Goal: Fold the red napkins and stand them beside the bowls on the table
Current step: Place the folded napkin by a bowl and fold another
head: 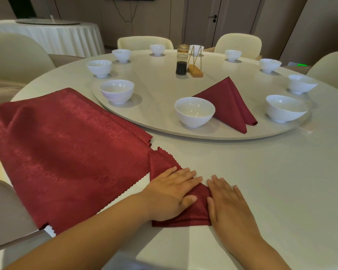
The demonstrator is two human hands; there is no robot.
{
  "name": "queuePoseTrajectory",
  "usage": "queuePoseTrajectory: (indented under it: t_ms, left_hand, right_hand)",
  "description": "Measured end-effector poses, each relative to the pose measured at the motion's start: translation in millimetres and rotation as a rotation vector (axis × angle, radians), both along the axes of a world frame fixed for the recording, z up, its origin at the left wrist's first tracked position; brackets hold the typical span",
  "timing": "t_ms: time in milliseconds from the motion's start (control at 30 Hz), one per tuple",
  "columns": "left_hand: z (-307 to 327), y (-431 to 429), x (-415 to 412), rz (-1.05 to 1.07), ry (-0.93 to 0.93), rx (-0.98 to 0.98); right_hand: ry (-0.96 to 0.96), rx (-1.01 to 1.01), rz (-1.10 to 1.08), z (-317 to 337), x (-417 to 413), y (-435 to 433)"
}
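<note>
A partly folded red napkin (198,209) lies flat near the table's front edge. My left hand (172,193) presses on its left part with straight fingers. My right hand (225,199) lies flat along its right edge, fingers straight. To the left, a stack of unfolded red napkins (66,152) is spread over the table edge. One folded red napkin (228,102) stands as a peaked shape right behind the nearest white bowl (194,111) on the turntable.
Several more white bowls, such as the bowl (117,91) at left and the bowl (285,108) at right, ring the round turntable (160,121). A sauce bottle (182,59) and a gold-wire holder (195,63) stand mid-table. Cream chairs surround the table.
</note>
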State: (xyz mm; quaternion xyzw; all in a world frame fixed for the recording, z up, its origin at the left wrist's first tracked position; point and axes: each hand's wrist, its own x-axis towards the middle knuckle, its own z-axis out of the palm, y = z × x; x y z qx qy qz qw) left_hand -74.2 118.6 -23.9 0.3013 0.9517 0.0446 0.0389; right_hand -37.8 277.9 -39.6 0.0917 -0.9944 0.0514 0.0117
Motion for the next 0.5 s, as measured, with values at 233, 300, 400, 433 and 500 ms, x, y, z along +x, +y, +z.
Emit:
queuePoseTrajectory:
  t_ms: [233, 300, 400, 433, 500]
  left_hand:
    - [10, -39, -41, 0.244, -0.087, 0.021]
    - [9, -45, -42, 0.278, -0.101, 0.043]
    - [7, -45, -42, 0.285, -0.089, 0.069]
    - [6, -45, -42, 0.288, -0.084, 0.070]
    - [4, -46, -44, 0.290, -0.068, 0.058]
  right_hand:
    - [-0.028, 0.086, 0.008, -4, 4, 10]
    - [-0.080, 0.105, -0.016, 4, 6, 10]
    - [-0.023, 0.015, 0.061, 33, 3, -1]
    - [-0.085, -0.022, 0.044, 36, -2, -7]
    - [0.092, -0.084, 0.046, 32, -14, -27]
